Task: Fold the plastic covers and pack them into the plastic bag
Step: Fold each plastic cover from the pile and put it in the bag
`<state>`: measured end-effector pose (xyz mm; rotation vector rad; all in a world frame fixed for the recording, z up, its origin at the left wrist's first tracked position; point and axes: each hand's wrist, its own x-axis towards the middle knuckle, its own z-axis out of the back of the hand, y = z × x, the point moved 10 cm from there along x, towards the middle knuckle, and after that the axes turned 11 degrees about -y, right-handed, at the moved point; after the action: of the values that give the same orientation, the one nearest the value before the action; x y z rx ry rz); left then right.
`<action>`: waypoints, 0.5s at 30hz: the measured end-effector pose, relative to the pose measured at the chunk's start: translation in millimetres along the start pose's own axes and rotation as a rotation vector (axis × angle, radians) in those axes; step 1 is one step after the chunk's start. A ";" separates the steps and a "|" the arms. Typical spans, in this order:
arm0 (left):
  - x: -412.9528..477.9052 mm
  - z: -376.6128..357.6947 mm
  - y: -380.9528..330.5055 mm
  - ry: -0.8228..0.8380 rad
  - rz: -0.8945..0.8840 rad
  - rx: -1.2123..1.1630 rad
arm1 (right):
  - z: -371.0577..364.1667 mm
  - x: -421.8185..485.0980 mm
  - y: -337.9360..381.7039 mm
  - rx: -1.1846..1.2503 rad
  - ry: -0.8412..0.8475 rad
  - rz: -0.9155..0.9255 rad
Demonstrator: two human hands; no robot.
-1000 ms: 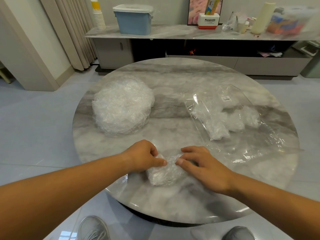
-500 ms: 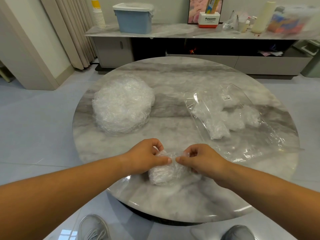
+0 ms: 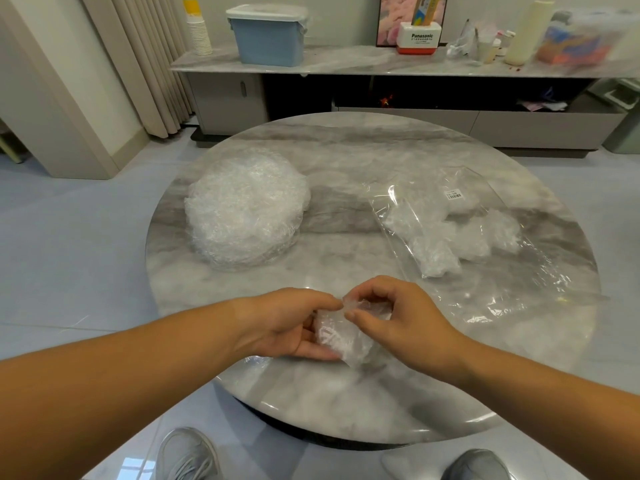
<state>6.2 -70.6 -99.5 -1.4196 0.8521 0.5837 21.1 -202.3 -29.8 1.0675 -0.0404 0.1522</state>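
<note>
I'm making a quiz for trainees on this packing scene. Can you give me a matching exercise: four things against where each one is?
Things:
1. pile of covers
2. plastic bag
3. folded cover
4. blue box

Places:
A. on the sideboard
B. gripped by the left hand and the right hand
C. left part of the table
D. right part of the table, with packed covers inside

Pairs: 1-C, 2-D, 3-B, 4-A

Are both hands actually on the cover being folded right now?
Touching. The head view shows the left hand gripping the folded cover between thumb and fingers, while the right hand pinches its upper edge.
</note>
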 end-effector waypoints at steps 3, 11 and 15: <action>0.6 1.2 0.6 0.032 0.045 -0.101 | -3.2 -5.6 2.6 -0.165 0.033 0.109; 8.7 5.3 -9.4 0.014 -0.058 -0.206 | -13.0 -30.1 18.7 -0.371 0.116 0.397; 14.4 10.8 -10.2 -0.028 -0.114 -0.170 | -26.9 -42.4 21.8 -0.462 0.205 0.547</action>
<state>24.5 -62.9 -105.4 -1.5993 0.7072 0.5982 -25.1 -172.9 -28.4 0.5544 -0.1744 0.7115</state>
